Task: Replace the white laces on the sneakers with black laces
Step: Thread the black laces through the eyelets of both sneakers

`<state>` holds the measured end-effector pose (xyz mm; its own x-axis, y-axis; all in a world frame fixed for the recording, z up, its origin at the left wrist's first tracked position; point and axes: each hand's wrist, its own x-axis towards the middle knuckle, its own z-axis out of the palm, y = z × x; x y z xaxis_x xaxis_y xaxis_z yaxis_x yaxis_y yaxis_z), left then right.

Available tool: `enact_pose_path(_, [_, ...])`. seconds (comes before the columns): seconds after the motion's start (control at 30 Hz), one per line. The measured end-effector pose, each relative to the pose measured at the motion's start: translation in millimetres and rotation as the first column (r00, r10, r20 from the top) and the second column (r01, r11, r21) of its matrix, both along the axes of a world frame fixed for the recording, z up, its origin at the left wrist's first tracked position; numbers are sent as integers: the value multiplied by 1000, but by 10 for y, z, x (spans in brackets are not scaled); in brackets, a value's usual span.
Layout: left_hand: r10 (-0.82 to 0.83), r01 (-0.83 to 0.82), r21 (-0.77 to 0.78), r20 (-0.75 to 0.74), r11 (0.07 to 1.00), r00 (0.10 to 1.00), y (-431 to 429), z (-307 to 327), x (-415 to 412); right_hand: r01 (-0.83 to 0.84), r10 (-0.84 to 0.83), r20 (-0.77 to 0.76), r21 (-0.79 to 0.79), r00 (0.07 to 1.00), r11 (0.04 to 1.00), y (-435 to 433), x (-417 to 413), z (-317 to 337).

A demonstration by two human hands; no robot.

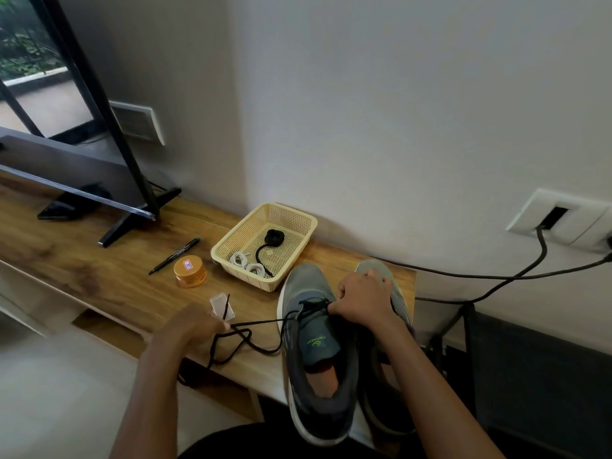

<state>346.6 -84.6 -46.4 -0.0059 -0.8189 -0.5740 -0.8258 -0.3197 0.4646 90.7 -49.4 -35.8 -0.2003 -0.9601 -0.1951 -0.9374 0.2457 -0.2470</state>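
Observation:
Two grey sneakers stand side by side at the right end of the wooden table, the left sneaker (314,342) in full view and the right sneaker (377,273) mostly behind my right arm. A black lace (258,323) runs from the left sneaker's lower eyelets out to the left. My left hand (192,329) pinches that lace and pulls it taut, with slack looping below. My right hand (362,301) grips the lace at the eyelets. The cream basket (288,217) holds two coiled white laces (246,265) and a rolled black lace (274,238).
An orange round tin (190,271) and a black pen (174,255) lie left of the basket. A small clear packet (221,306) lies near my left hand. A TV stand foot (132,220) sits far left. Black cables (496,276) run from a wall socket at right.

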Motion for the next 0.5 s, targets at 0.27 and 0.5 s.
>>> enact_pose_path(0.27, [-112, 105, -182, -29, 978, 993, 125, 55, -200, -19, 18, 95, 16, 995, 1000, -29, -5, 18])
enact_pose_path(0.5, [-317, 296, -273, -35, 915, 948, 202, 39, -767, -18, 6, 149, 76, 989, 997, -40, -63, 12])
